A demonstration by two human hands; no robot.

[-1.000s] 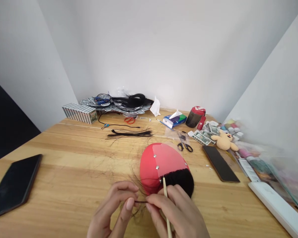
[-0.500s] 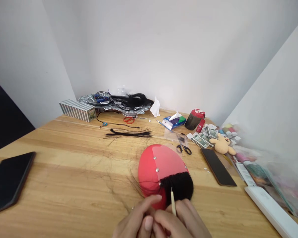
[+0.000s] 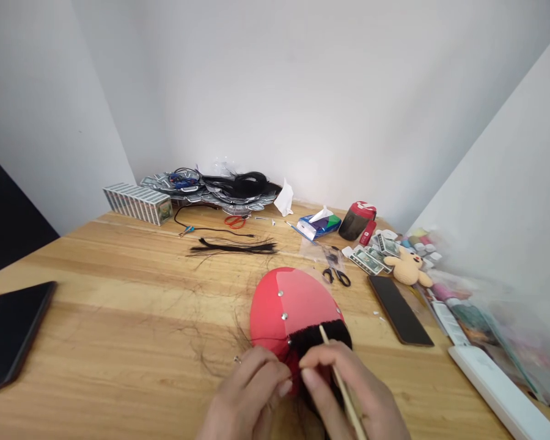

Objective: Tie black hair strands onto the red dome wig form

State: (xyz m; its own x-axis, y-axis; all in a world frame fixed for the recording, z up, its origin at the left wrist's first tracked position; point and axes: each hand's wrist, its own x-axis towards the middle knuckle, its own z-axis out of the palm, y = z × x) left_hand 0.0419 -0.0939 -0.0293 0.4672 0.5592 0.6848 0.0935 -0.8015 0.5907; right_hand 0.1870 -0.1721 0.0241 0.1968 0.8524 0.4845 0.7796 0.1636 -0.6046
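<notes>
A red dome-shaped form [image 3: 266, 305] lies on the table with a paler mesh-like piece [image 3: 305, 299] pinned over it by silver pins. Black hair [image 3: 316, 335] covers the near right part of that piece. At the form's near left edge my left hand [image 3: 252, 391] is closed, pinching fine hair strands. My right hand [image 3: 355, 388] grips a thin pale-handled hook tool [image 3: 347, 397], its handle slanting through the fingers. Thumb and index fingertips of this hand come close together over the near edge of the hair; what lies between them is too small to make out.
Black-handled scissors [image 3: 337, 277] and a dark phone [image 3: 401, 310] lie right of the form. Behind it is a hair bundle [image 3: 233, 246]. A tissue pack [image 3: 319, 225], a plush toy [image 3: 407, 267] and a white power strip [image 3: 499, 391] stand around. A dark tablet [image 3: 16, 336] lies left.
My hands, close together before, have moved apart, the right one up and to the right. The hook tool has swung to lean up and left. The whole view has shifted slightly.
</notes>
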